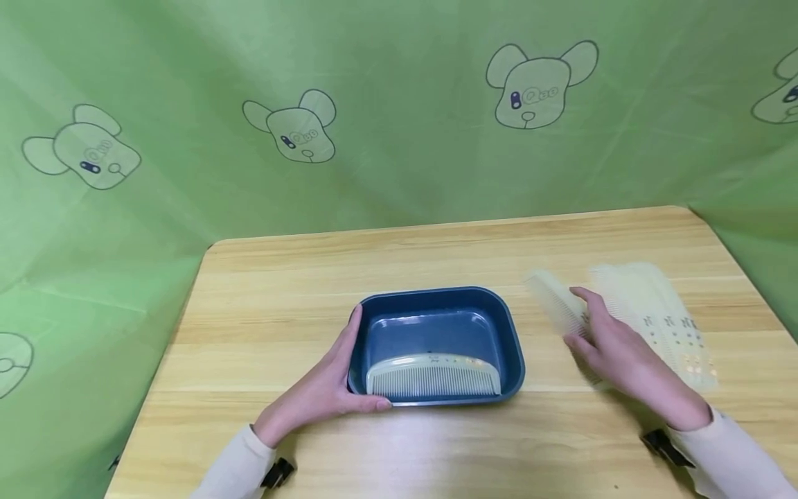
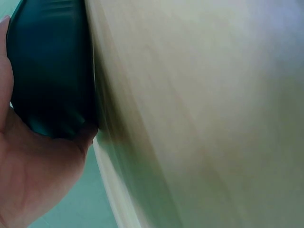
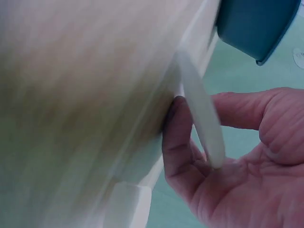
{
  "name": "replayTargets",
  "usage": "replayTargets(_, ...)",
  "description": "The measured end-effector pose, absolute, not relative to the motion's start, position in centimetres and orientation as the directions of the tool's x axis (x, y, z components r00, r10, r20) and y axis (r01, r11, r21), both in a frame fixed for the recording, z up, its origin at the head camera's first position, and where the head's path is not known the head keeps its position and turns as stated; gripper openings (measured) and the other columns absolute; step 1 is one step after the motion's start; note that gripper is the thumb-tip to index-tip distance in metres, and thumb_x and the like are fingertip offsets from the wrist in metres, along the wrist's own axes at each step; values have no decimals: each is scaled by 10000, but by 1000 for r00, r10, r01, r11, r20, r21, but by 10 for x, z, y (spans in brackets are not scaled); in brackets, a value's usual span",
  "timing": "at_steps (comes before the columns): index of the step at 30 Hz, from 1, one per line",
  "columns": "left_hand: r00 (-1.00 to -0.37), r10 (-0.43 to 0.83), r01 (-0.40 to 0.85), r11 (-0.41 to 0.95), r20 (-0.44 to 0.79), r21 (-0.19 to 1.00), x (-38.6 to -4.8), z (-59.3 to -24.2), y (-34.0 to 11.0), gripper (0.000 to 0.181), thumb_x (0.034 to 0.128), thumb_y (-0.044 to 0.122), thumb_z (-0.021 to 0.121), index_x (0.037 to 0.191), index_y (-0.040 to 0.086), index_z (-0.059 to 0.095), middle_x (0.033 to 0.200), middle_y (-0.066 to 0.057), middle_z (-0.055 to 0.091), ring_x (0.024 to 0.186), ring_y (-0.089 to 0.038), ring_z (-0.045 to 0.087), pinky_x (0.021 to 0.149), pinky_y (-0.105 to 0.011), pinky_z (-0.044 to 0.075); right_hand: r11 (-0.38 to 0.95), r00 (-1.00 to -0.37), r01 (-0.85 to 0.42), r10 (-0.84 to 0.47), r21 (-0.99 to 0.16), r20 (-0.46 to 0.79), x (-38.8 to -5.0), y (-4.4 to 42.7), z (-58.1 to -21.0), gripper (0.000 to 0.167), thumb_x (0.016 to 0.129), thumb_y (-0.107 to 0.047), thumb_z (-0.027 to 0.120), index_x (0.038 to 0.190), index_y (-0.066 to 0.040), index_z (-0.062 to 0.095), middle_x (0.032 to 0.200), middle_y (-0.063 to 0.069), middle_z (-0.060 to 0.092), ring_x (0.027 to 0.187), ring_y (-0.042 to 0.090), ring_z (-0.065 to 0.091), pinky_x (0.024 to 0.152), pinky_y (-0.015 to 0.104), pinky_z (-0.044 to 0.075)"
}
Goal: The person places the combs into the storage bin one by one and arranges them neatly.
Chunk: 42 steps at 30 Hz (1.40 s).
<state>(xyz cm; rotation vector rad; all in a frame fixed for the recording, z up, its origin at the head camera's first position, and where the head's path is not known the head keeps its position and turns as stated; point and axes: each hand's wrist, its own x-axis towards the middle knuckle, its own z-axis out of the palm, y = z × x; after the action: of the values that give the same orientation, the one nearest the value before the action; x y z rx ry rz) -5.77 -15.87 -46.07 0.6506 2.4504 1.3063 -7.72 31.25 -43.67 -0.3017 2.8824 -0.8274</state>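
A blue plastic basin (image 1: 430,331) stands on the table, and a pale comb (image 1: 433,378) lies along its near wall with the teeth towards me. My left hand (image 1: 339,371) grips the basin's left end, thumb at the near side and fingers along the left wall. To the right of the basin, my right hand (image 1: 614,353) holds another pale comb (image 1: 555,301), blurred in the head view. The right wrist view shows this comb (image 3: 203,114) edge-on between thumb and curled fingers. Beyond that hand lie several overlapping pale combs (image 1: 648,298) with small printed decorations.
The light wooden table (image 1: 268,312) has rounded far corners. A green curtain (image 1: 399,173) with bear-head drawings hangs behind and beside it. Dark clips (image 1: 278,473) sit at both sleeves.
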Motion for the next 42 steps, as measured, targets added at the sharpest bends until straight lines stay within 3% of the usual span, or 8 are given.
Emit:
replayTargets(2,-857,513,250,487,-42,837,-58,-461,-159,1474,817,464,985,1747,306,-147,1815,-23,-70,1652,-282,55,1276,-574,199,814,-968,-175,-246,-553,-56,-77,312,-437,804,1051,14,671,1670,56,160,801,115,530,688,259,492,567,401,410)
replayTargets(9,-855,517,255,489,-42,834,-59,-461,-160,1480,818,480,980,1743,304,-162,1815,-9,-82,1652,-272,48,1278,-577,196,758,-962,-232,-271,-610,29,-77,311,-438,708,1072,43,623,1661,27,230,978,316,597,799,343,549,641,448,462)
replayTargets(14,-852,522,263,488,-36,832,-59,-460,-158,1480,819,470,982,1742,309,-164,1813,-14,-88,1652,-274,43,1279,-568,188,729,-964,-251,-250,-637,94,-77,309,-434,688,1092,-1,632,1683,-42,283,882,143,536,713,238,461,584,333,384)
replayTargets(22,-854,519,266,489,-32,831,-59,-461,-157,1478,816,450,989,1740,326,-158,1814,-19,-81,1652,-277,46,1278,-570,189,649,-972,-228,-190,-725,136,-75,300,-423,649,1104,-112,666,1692,-156,397,1188,227,668,828,164,599,639,279,490)
replayTargets(29,-853,521,266,484,-30,833,-58,-462,-157,1479,816,444,990,1746,301,-151,1814,-24,-76,1652,-280,46,1277,-570,187,524,-978,-205,-132,-827,159,-71,286,-422,602,1090,-86,690,1648,-129,467,1130,120,687,656,146,608,458,302,481)
replayTargets(35,-856,515,260,487,-34,834,-58,-462,-159,1474,816,447,989,1745,315,-148,1815,-20,-71,1653,-281,50,1276,-577,196,437,-971,-239,-133,-867,201,-70,271,-417,535,1059,-24,715,1567,-84,555,1157,12,730,859,99,655,588,211,521)
replayTargets(39,-856,517,263,485,-31,834,-58,-462,-159,1476,815,437,992,1745,316,-148,1815,-22,-73,1653,-286,48,1274,-583,199,404,-964,-256,-172,-878,202,-69,261,-415,518,1050,0,717,1543,-81,581,1193,68,739,1002,82,692,773,181,578)
replayTargets(42,-854,520,269,481,-25,835,-58,-462,-159,1478,814,425,995,1745,314,-148,1815,-25,-71,1652,-288,53,1272,-589,205,387,-960,-262,-200,-884,196,-67,256,-414,508,1054,-1,712,1538,-87,587,1228,119,734,1054,82,699,831,182,582)
